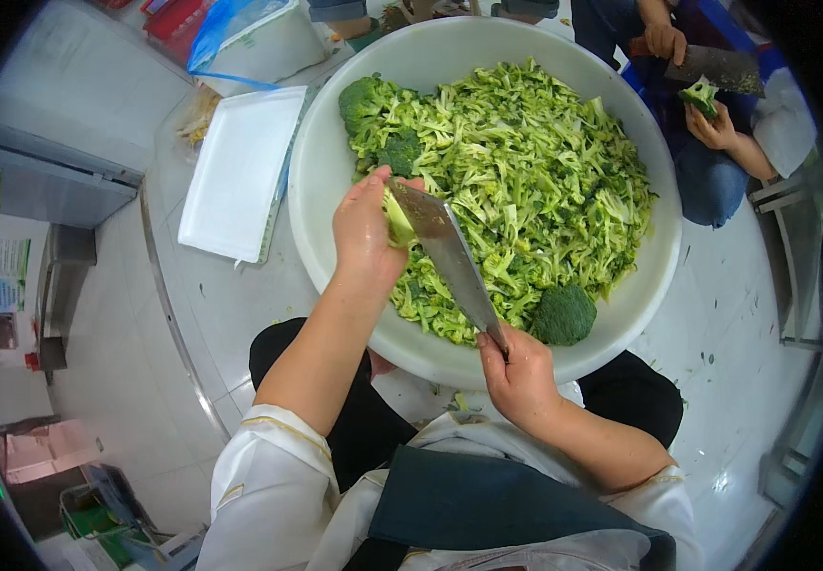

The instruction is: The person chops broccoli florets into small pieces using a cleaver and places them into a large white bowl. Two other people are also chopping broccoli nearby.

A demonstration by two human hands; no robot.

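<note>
Over the near left part of a large white tub [314, 171], my left hand [367, 228] is closed around a piece of broccoli [397, 221], whose pale green stem shows beside the fingers. My right hand [521, 376] grips the handle of a cleaver [448, 255]. The blade slants up and left, and its far end lies against the broccoli piece. Below both hands the tub holds a heap of cut broccoli [526, 171]. One whole broccoli head [565, 315] rests at the near right of the heap, and larger heads [366, 107] lie at the far left.
At the upper right a co-worker's hands [706, 124] hold another cleaver [716, 68] and a broccoli piece. Left of the tub lies a white foam lid [243, 171], with a blue-lined white bin [274, 48] behind it. Green scraps dot the tiled floor [716, 324].
</note>
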